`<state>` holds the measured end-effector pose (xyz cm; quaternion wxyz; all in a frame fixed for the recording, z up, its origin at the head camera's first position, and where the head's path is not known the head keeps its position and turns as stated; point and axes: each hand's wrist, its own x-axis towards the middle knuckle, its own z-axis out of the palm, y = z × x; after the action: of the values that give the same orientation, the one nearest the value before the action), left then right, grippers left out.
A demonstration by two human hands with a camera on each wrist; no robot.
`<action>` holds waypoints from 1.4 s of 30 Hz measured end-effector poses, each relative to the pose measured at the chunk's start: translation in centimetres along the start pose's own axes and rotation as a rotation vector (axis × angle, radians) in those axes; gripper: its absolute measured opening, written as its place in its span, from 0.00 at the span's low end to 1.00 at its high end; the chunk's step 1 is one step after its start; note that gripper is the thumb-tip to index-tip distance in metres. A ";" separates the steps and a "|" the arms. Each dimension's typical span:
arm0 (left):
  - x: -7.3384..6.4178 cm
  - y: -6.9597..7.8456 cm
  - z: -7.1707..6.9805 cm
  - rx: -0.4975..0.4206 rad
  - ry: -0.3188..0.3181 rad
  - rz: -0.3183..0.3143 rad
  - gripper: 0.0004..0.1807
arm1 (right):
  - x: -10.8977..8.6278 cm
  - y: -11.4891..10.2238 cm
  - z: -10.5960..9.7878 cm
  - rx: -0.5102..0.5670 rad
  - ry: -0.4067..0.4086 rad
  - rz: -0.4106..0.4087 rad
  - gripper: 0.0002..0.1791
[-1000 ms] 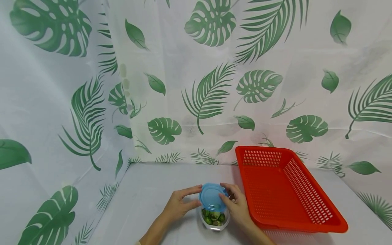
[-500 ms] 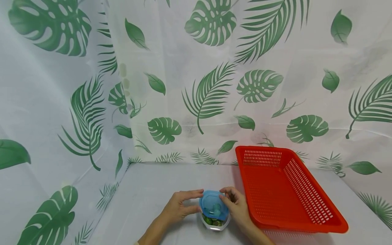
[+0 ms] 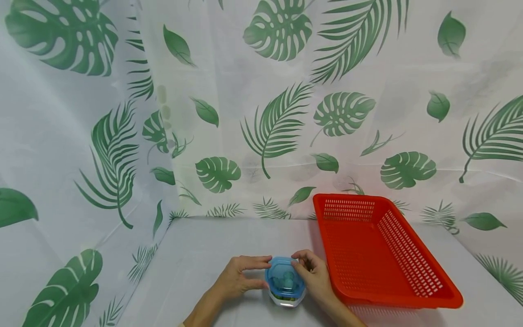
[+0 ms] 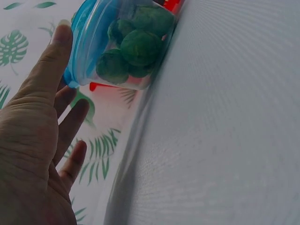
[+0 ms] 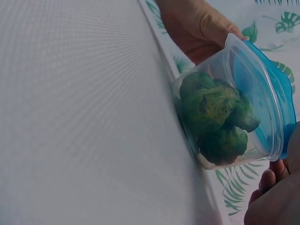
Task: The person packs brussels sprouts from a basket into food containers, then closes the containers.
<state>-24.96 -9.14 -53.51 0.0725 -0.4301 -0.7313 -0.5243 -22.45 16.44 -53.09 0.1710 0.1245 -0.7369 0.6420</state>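
Observation:
A clear tub holding several Brussels sprouts stands on the table. Its blue lid lies over the opening, with the tub's near edge showing below it in the head view. At the lid's right side, my right hand pinches the rim between thumb and fingers. My left hand is at the left side with fairly straight fingers, the fingertips touching or very near the lid's edge. Sprouts show green through the tub wall in the left wrist view. Whether the lid is seated all round cannot be seen.
A large red plastic basket with perforated sides stands just right of my right hand. White table surface extends left of and behind the tub. A leaf-patterned sheet hangs at the back and left.
The blue lid has come down toward me over the tub, covering the sprouts that were visible before. The right hand has moved slightly nearer with it; the left stays at the tub's side.

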 end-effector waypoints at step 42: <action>0.0 0.2 -0.3 0.012 -0.053 -0.038 0.25 | -0.4 -0.1 -0.5 -0.102 -0.216 -0.077 0.12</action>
<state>-24.91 -9.39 -53.19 0.0457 -0.4295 -0.7443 -0.5094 -21.94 16.93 -53.07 0.1212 0.2123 -0.7773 0.5797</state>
